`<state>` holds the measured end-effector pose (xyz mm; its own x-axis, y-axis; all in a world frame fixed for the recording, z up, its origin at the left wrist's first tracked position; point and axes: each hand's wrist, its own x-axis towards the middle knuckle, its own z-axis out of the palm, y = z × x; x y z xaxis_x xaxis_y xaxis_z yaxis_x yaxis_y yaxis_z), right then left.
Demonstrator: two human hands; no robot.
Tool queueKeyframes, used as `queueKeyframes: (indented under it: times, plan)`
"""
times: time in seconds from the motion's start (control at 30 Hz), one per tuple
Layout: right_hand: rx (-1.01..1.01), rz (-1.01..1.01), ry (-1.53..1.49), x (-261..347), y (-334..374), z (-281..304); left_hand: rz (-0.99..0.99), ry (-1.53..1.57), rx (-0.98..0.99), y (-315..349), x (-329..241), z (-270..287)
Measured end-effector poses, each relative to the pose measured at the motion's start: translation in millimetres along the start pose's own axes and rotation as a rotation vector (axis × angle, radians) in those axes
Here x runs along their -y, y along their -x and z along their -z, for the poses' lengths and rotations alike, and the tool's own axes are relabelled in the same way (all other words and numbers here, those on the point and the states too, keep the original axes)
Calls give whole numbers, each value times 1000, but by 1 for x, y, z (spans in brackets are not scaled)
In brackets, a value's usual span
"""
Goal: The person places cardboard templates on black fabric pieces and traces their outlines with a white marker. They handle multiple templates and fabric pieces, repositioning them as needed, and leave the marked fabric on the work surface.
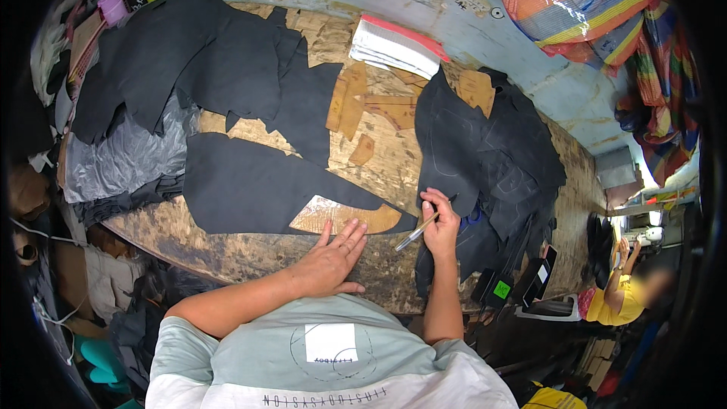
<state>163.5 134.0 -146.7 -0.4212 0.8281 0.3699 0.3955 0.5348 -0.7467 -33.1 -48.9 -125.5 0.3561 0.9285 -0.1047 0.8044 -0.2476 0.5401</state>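
My left hand (338,257) lies with fingers stretched out on the lower edge of a curved tan template (341,214). Under that template a large black sheet (242,182), leather-like, is spread along the near edge of the wooden table. A slim pen (418,232) sits in the closed fingers of my right hand (441,227). Its pale end points down and left, just right of the template and apart from it. Beside the right hand, blue scissor handles (473,216) show partly against a heap of black pieces (507,159).
More tan templates (390,110) lie mid-table, near a white stack with a red edge (397,44). Black sheets (204,68) cover the left, beside clear plastic (125,163). A small device with a green screen (501,288) stands front right. Another person (617,299) works far right.
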Motion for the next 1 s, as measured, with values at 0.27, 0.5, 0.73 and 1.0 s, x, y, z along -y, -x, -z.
queueKeyframes:
  times: [0.27,0.5,0.73,1.0]
  plan:
    - [-164,-137,-452,4,-9,-7,3,-66,45,-2,0,1]
    - [83,-367,-600,67,-9,-37,4,-15,17,-3,-3,1]
    - [392,-235,-588,96,-2,-67,1,-2,-27,0,-4,4]
    - [549,-150,-571,111,4,-109,10,55,97,0,0,3]
